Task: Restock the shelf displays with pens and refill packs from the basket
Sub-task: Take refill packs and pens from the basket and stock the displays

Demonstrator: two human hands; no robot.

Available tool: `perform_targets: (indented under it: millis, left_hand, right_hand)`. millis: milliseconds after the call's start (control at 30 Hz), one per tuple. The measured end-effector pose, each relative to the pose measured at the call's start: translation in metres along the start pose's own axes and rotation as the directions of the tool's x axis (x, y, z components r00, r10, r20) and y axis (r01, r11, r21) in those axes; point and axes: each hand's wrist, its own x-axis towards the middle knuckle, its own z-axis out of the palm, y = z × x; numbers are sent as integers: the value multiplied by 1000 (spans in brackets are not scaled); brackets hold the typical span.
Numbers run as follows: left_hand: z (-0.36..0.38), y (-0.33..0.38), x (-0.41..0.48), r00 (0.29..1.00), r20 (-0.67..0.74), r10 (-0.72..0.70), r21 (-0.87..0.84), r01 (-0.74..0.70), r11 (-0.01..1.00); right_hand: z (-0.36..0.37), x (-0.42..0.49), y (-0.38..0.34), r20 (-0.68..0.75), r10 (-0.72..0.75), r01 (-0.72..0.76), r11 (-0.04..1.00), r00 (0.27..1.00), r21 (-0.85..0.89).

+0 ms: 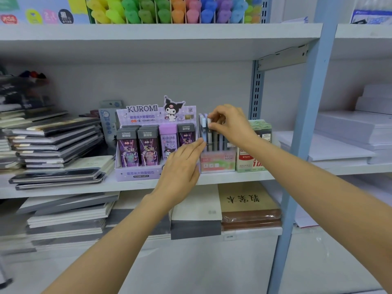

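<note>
Here the white-capped pen [209, 122] stands upright among the other pens [220, 139] in the clear-fronted Fruit Soda pen box [218, 163], its tip already down in the row. The right hand [231, 124] pinches its cap between thumb and curled fingers. The left hand [180, 166] holds nothing. Its fingers are straight, and the tips touch the box's left side, where it meets the Kuromi refill display [135, 172]. Both displays sit side by side on the middle shelf [233, 177], with a green-and-red carton [246, 162] just beside the pen box on the right. Stacked notebooks [55, 141] lie well apart to the left.

The step in hand looks like seating this pen. To do it well, the person should push it straight down, not at a slant, so that neighbouring pens are not tipped. The left fingers should brace the box against sliding into the refill packs [148, 145]. The pinch should let go only once the pen stands level with its row. The basket is out of view.
</note>
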Motion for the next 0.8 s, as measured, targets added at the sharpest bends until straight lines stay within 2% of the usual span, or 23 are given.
perform_targets:
  millis: [67, 133, 200, 267, 300, 367, 467, 567, 633, 667, 733, 800]
  left_hand:
    - [-1, 1, -4, 999, -28, 16, -7, -17, 1000]
    - [2, 2, -17, 994, -103, 44, -12, -45, 999]
    - [16, 2, -44, 977, -210, 24, -33, -31, 999]
    - [39, 0, -82, 965, -258, -55, -72, 38, 997]
    - [54, -1, -104, 966, -238, -104, -91, 84, 992]
    - [88, -4, -153, 973, -125, -195, -119, 180, 976]
    - [138, -10, -236, 937, 146, -319, -144, 339, 930]
    - [177, -10, -316, 790, 446, -422, -62, 497, 865]
    - [198, -8, -362, 637, 624, -453, 70, 532, 844]
    - [205, -7, -381, 561, 692, -455, 128, 525, 841]
    - [216, -6, -407, 430, 791, -436, 181, 516, 837]
    - [223, -5, -426, 393, 823, -410, 193, 485, 853]
  right_hand:
    - [-1, -8, -5, -77, -51, 50, 999, 996, -11]
    - [-2, -26, -14, -150, -143, 152, 987, 978, 49]
    - [8, -57, -25, -141, -229, 248, 959, 963, 137]
    - [30, -97, -29, -45, -240, 243, 938, 970, 249]
    - [45, -119, -27, 30, -223, 205, 934, 974, 291]
    - [82, -164, -18, 228, -175, 101, 948, 958, 303]
    - [145, -237, 5, 524, -61, -88, 963, 850, 256]
    - [200, -312, 29, 749, 11, -185, 971, 662, 149]
    - [230, -358, 44, 843, 55, -194, 979, 536, 60]
    - [242, -380, 52, 863, 98, -218, 976, 495, 14]
    - [262, -420, 64, 864, 212, -291, 953, 458, -79]
    - [275, -455, 72, 830, 308, -340, 928, 465, -154]
